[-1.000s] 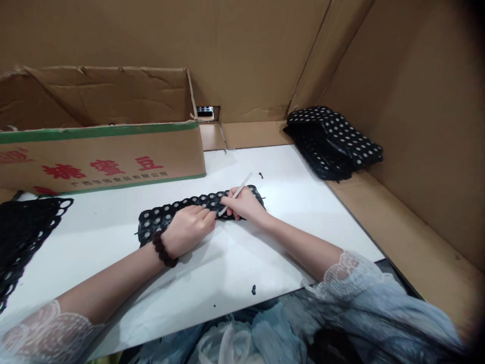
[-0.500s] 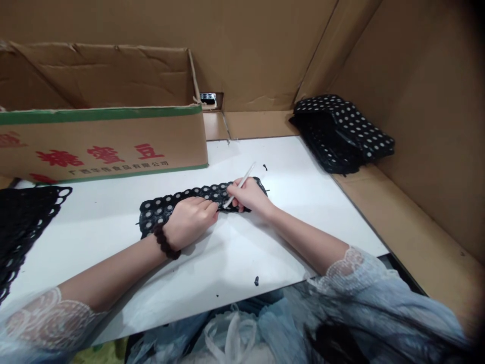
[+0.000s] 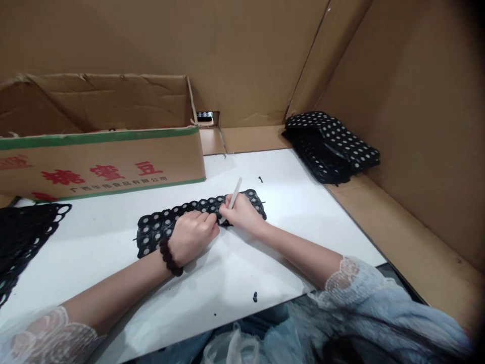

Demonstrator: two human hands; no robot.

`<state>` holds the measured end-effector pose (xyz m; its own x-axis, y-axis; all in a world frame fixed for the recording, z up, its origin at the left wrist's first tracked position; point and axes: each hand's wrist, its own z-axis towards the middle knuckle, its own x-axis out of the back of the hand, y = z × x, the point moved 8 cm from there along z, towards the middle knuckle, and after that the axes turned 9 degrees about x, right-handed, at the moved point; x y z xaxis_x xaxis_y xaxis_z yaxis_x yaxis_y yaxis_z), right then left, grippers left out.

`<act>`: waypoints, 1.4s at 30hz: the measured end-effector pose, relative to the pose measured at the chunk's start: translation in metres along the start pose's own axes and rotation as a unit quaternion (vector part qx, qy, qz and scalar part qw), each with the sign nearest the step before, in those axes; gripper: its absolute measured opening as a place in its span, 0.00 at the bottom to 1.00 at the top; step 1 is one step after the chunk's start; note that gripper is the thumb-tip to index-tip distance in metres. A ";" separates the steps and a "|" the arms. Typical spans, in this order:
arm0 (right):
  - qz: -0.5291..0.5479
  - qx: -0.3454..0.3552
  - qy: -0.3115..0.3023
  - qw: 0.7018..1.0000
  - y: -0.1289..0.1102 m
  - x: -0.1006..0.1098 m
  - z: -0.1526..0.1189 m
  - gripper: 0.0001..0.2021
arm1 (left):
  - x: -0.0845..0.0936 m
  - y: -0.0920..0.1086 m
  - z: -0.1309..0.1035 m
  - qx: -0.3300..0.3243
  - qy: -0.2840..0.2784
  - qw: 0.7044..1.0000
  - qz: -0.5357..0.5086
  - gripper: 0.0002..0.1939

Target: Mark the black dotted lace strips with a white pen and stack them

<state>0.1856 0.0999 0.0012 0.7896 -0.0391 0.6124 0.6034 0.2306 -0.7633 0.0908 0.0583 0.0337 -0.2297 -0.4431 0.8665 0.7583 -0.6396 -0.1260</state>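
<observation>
A black, bumpy sheet with rows of pale round dots (image 3: 156, 226) lies flat on the white tabletop (image 3: 288, 253). Curled fingers of my left hand (image 3: 194, 233) grip and press its near edge around the middle; the fingertips are partly hidden. Just to the right, my right hand (image 3: 242, 215) is closed round a slim white pen-like tool (image 3: 235, 192), held like a pencil. Its lower tip meets the near edge of the sheet, close to the left thumb. The tool's exact kind is unclear.
An open cardboard box (image 3: 125, 156) with red lettering stands at the back left. Folded black dotted sheets (image 3: 333, 144) rest at the back right. Black netted material (image 3: 30, 232) lies at the left. Small black scraps (image 3: 255, 297) dot the table. Cardboard walls (image 3: 409, 126) enclose the back and right.
My right hand has slid left along the sheet's near edge, closer to my left hand, and the tool stands more upright. The whole scene sits lower as the camera tilted up.
</observation>
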 end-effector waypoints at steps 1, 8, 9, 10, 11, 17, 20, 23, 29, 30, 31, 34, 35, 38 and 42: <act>-0.008 0.007 -0.001 1.000 -0.001 0.000 0.000 0.09 | 0.000 -0.002 0.001 0.014 0.004 1.000 0.001 0.11; 0.004 0.019 -0.008 1.000 -0.003 0.000 0.000 0.10 | -0.002 -0.005 -0.002 -0.010 -0.030 0.999 -0.007 0.10; 0.024 0.008 -0.016 1.000 -0.001 0.000 0.000 0.10 | -0.002 -0.004 -0.003 -0.029 -0.038 0.999 -0.011 0.10; 0.047 -0.011 -0.025 0.999 0.003 -0.001 0.000 0.10 | -0.003 -0.003 -0.004 -0.045 -0.044 0.998 -0.014 0.10; 0.073 -0.032 -0.031 0.996 0.008 -0.001 -0.001 0.10 | -0.003 -0.003 -0.004 -0.054 -0.048 0.997 -0.015 0.10; 0.123 -0.022 0.073 0.989 0.028 0.026 0.005 0.15 | -0.002 0.003 -0.003 -0.064 -0.052 0.997 0.003 0.12; 0.117 -0.015 0.109 0.987 0.035 0.038 0.010 0.16 | 0.000 0.006 -0.004 -0.073 -0.076 0.994 -0.008 0.13; 0.107 0.003 0.120 0.987 0.035 0.043 0.013 0.15 | 0.002 -0.004 0.002 -0.036 -0.122 0.989 -0.069 0.17; 0.094 0.069 0.110 0.987 0.021 0.041 0.013 0.08 | -0.021 -0.054 0.038 0.188 -0.170 0.958 -0.132 0.16; 0.094 0.074 0.113 0.986 0.020 0.041 0.013 0.08 | -0.027 -0.054 0.042 0.198 -0.170 0.957 -0.124 0.14; 0.095 0.076 0.119 0.985 0.020 0.042 0.012 0.09 | -0.031 -0.052 0.046 0.204 -0.167 0.958 -0.115 0.13; 0.081 0.090 0.126 0.985 0.019 0.043 0.012 0.10 | -0.041 -0.039 0.048 0.213 -0.139 0.962 -0.094 0.10; 0.073 0.095 0.117 0.986 0.019 0.042 0.013 0.09 | -0.042 -0.035 0.046 0.214 -0.128 0.964 -0.092 0.10; 0.040 0.103 0.081 0.991 0.018 0.036 0.015 0.09 | -0.046 -0.027 0.040 0.211 -0.105 0.966 -0.108 0.08; 0.009 0.113 0.056 0.992 0.016 0.035 0.017 0.09 | -0.054 -0.035 0.039 0.216 -0.111 0.956 -0.167 0.05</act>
<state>0.2209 0.1189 0.0142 0.8155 -0.1375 0.5621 0.5581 0.4437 -0.7012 0.1000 0.1291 0.0100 -0.4046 -0.0849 0.9106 0.8569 -0.3829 0.3450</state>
